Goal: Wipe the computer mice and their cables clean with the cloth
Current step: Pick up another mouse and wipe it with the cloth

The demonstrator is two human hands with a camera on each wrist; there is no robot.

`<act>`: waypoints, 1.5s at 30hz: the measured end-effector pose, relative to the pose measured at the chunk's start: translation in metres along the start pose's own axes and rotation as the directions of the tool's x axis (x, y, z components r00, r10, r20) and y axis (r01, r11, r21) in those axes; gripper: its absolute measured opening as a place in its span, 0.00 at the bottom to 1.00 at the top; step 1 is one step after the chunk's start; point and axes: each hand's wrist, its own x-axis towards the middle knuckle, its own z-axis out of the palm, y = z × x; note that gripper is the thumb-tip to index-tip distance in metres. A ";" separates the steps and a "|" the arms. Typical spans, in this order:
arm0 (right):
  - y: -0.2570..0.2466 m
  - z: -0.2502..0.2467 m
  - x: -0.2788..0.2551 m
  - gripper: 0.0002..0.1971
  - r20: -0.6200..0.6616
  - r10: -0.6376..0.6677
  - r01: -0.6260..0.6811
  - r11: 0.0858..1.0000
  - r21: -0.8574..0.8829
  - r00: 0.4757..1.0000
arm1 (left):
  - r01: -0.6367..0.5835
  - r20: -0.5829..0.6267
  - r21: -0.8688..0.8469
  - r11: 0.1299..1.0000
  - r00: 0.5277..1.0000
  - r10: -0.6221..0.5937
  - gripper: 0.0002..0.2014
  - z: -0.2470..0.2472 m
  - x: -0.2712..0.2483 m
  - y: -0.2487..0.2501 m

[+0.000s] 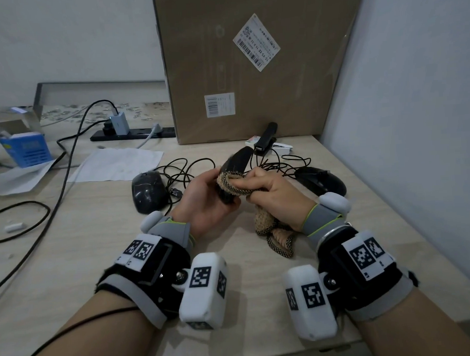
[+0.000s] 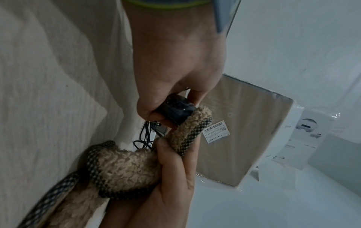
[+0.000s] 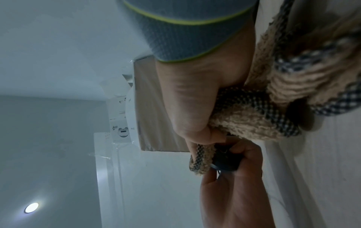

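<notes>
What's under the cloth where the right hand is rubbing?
A black mouse, held by the left hand. The right hand presses the cloth on it; the covered part is hidden.

- Held mouse (image 1: 234,167): black, glossy.
- Cloth (image 1: 230,184): tan fleece face; edge and reverse in a black-and-white check weave.
- Mouse at 9 o'clock of the hands (image 1: 148,192): dark grey to black.
- Mouse at 3 o'clock (image 1: 321,180): black.
- Cables (image 1: 179,172): black.
- Desk (image 1: 83,238): pale beige, faint grain.
- Box at 12 o'clock (image 1: 250,69): brown, with white barcode labels.
- Wrist straps (image 1: 321,217): grey, lime-green edging.
</notes>
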 end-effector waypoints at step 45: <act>0.022 -0.002 0.004 0.25 -0.143 -0.263 0.198 0.912 -0.358 0.954 | -0.018 -0.008 -0.116 0.993 1.000 0.017 0.22 0.002 -0.003 -0.001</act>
